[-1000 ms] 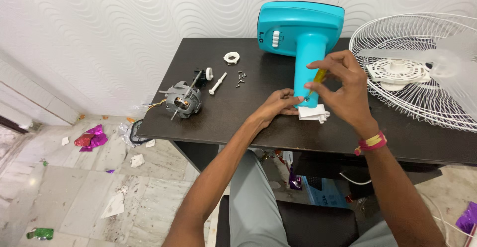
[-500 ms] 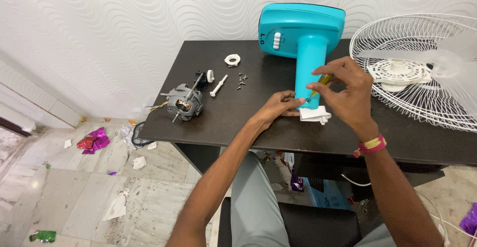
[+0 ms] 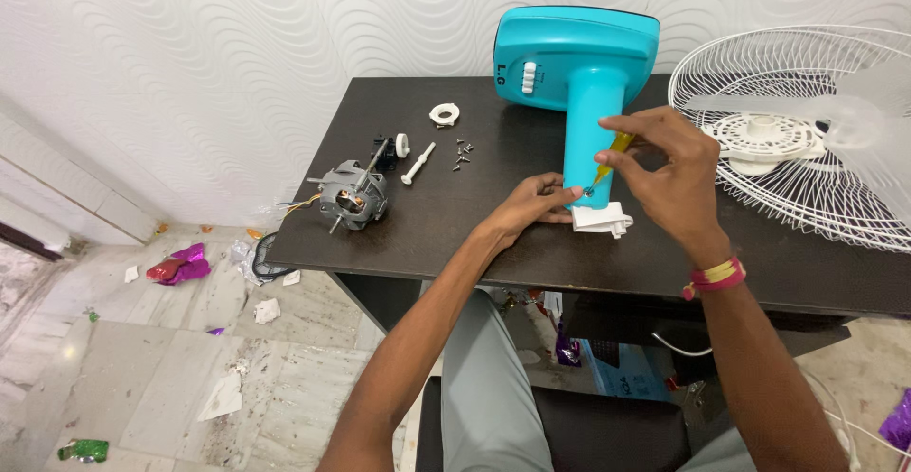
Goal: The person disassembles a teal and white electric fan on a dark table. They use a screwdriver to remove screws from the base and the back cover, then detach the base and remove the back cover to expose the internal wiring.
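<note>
Head camera looked down on the dark table [image 3: 531, 254], where the teal fan base [image 3: 581, 74] lay with its column stretched toward me. My right hand [image 3: 669, 173] was closed round a yellow-handled screwdriver [image 3: 612, 154], pinching it between thumb and fingers, the tip angled down to about 7 o'clock and meeting the lower end of the column. My left hand [image 3: 533, 204] lay half curled on the table, fingertips touching that same end just beside the tip, near the white plastic fitting [image 3: 601, 219] at the column's foot. I judged the job wanted the blade seated square in the screw head, the handle kept in line with the screw, and the left fingers steadying the column so it could not roll. The base's long axis ran from 12 to 6 o'clock, broad control head at 12 against the wall, narrow end toward me. At 9 o'clock from my hands sat the bare fan motor [image 3: 351, 197], with loose screws [image 3: 461, 154] and a white shaft pin [image 3: 418, 164] toward 11, and the white fan grille [image 3: 807, 135] at 3 o'clock.
</note>
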